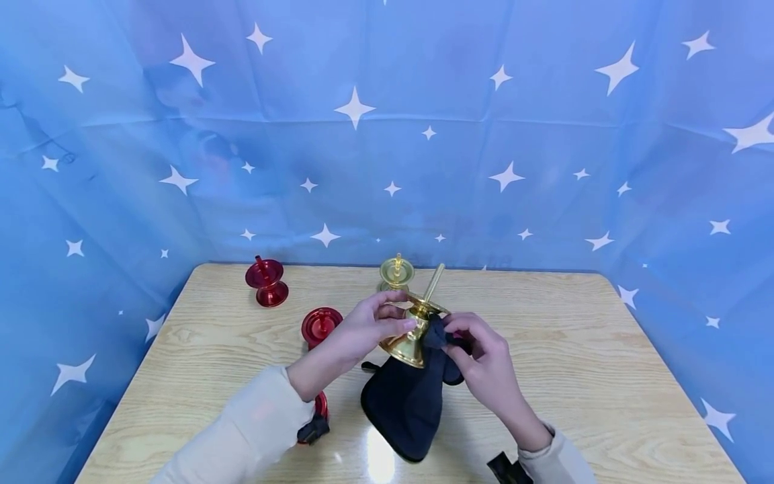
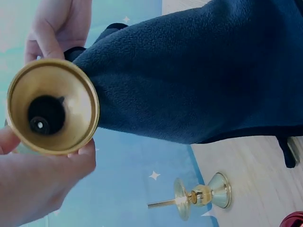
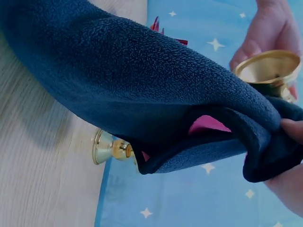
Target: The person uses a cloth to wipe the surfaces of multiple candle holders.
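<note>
My left hand grips a shiny gold candle holder around its body, tilted above the table, its thin spike pointing up and right. The left wrist view looks into the hollow underside of its flared base. My right hand pinches the bunched upper end of a dark navy cloth against the holder's side. The rest of the cloth hangs down toward me. In the right wrist view, pink lining shows inside a fold of its black-edged fabric.
A second gold candle holder stands at the table's back edge, behind my hands. One red candle holder is at the back left; another sits beside my left forearm. Below that forearm, a red rim peeks out. A blue starry curtain surrounds the wooden table.
</note>
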Demonstrator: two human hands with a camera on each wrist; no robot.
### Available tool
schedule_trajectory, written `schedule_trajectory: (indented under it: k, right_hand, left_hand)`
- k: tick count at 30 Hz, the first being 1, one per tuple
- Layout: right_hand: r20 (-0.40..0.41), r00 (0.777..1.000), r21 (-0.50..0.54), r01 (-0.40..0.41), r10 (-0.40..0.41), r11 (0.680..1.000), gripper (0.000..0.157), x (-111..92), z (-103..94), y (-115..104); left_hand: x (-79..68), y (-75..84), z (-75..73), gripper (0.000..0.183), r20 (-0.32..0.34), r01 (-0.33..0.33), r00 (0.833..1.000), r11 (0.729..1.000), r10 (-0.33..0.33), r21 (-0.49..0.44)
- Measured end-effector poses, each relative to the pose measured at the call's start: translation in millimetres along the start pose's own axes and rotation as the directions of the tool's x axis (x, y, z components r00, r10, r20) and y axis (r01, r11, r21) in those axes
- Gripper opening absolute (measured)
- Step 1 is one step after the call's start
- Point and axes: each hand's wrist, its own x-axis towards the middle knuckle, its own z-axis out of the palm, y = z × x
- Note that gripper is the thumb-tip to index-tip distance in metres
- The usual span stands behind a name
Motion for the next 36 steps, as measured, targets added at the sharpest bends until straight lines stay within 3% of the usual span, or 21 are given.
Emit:
schedule_trajectory:
  k: [5, 10, 15, 20, 24, 29, 32, 36]
  right_hand:
    - [-0.011, 1.0, 0.002, -0.01, 0.01, 1.0, 0.039, 0, -1.1, 0]
    - [-0.006, 1.0, 0.018, -0.021, 0.021, 1.0, 0.038, -1, 0.0, 0]
    - [0.001, 1.0, 0.02, -0.029, 0.029, 0.999, 0.037, -1, 1.2, 1]
    - [-0.006, 0.999, 0.001, -0.054, 0.054, 0.999, 0.036, -1, 0.9, 2]
    - [-0.01, 0.998, 0.017, -0.057, 0.058, 0.998, 0.036, 0, 0.6, 3]
    - [0.007, 0.999, 0.041, -0.048, 0.047, 0.998, 0.036, 0, 1.2, 3]
    - [0.015, 0.999, 0.045, -0.039, 0.038, 0.998, 0.037, 1, 2.0, 3]
    - [0.027, 0.999, 0.044, -0.027, 0.026, 0.999, 0.036, 2, 2.3, 4]
  left_hand:
    - [-3.5, 4.7, -1.1, 0.054, 0.044, -0.043, 0.998, 0.997, 0.04, 0.07]
    - [-5.0, 6.5, 0.4, 0.056, 0.028, -0.08, 0.997, 0.984, 0.077, 0.157]
    - [-5.4, 7.3, -0.1, 0.052, -0.005, -0.124, 0.991, 0.943, 0.132, 0.309]
    - [-7.1, 13.3, -5.0, 0.057, 0.036, -0.095, 0.995, 0.911, 0.088, 0.401]
    - [-8.0, 17.7, -10.5, 0.056, 0.091, -0.051, 0.996, 0.943, 0.022, 0.328]
    - [-6.6, 18.6, -11.7, 0.038, 0.095, -0.011, 0.995, 0.993, 0.0, 0.114]
    - [-5.7, 19.5, -10.5, 0.032, 0.063, 0.013, 0.998, 1.0, -0.014, 0.022]
    - [-6.8, 22.6, -12.2, 0.03, 0.02, 0.026, 0.999, 1.0, -0.026, -0.011]
